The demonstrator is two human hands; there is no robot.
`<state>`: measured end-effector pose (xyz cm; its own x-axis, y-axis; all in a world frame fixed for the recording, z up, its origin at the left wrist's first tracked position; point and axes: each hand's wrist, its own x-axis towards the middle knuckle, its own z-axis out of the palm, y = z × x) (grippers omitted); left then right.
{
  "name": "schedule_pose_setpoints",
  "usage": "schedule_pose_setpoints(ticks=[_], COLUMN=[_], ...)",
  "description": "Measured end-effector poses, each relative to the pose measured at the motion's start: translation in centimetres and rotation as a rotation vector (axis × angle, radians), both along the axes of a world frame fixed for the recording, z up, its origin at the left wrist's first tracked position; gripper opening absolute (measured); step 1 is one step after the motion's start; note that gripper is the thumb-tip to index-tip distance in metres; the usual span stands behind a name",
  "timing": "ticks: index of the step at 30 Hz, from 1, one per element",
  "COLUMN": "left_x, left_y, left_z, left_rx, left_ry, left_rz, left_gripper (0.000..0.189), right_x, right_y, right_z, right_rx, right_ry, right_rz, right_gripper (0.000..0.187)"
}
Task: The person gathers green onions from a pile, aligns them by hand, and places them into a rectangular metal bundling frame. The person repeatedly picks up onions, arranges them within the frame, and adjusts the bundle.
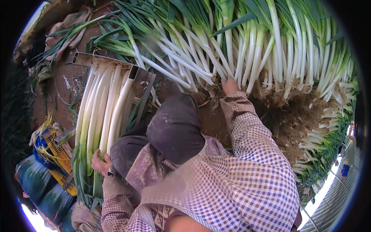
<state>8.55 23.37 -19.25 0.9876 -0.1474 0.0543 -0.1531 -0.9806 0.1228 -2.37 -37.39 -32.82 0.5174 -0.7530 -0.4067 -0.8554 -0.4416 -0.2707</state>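
Observation:
Long leeks or large green onions (107,101) lie side by side in a metal frame (101,58) at the left, their roots against its upper bar and their green leaves towards me. At the lower part of this bundle, my left hand (101,163) rests against the stalks with fingers bent; whether it grips any is unclear. My right hand (230,85) reaches up to the root ends of the loose stalks (216,62) in a wide row ahead. Its fingers are among the white stems and partly hidden, so its hold cannot be made out.
The row of stalks (281,49) curves round to the right, with soil and roots (292,116) beside it. A yellow plastic crate (59,156) with straw-like ties stands at the left, near large green bundles (36,177). Cloth sacking (69,26) lies at the upper left.

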Motion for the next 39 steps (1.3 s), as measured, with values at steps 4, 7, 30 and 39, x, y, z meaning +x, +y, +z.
schedule_pose_setpoints(ticks=[4, 7, 30, 39], left_x=[-0.4, -0.3, 0.4, 2.4], left_y=[-0.4, -1.1, -1.0, -22.3], left_z=[0.3, 0.7, 1.0, 15.7], left_rx=[0.027, 0.038, -0.518, -1.292], left_ry=[0.028, 0.038, -0.143, 0.646], left_rz=[0.061, 0.064, 0.258, 0.136], left_gripper=[0.043, 0.043, 0.03, 0.039], right_x=[1.3, 0.8, -1.9, -7.3], right_y=[1.4, 2.4, 3.9, 13.7], right_z=[-0.9, 0.3, 11.4, 23.6], right_rx=[0.103, 0.109, 0.854, 0.952], right_ry=[0.174, -0.037, -0.401, -0.621], right_rz=[-0.031, -0.044, -0.364, -0.289], right_gripper=[0.045, 0.041, 0.054, 0.03])
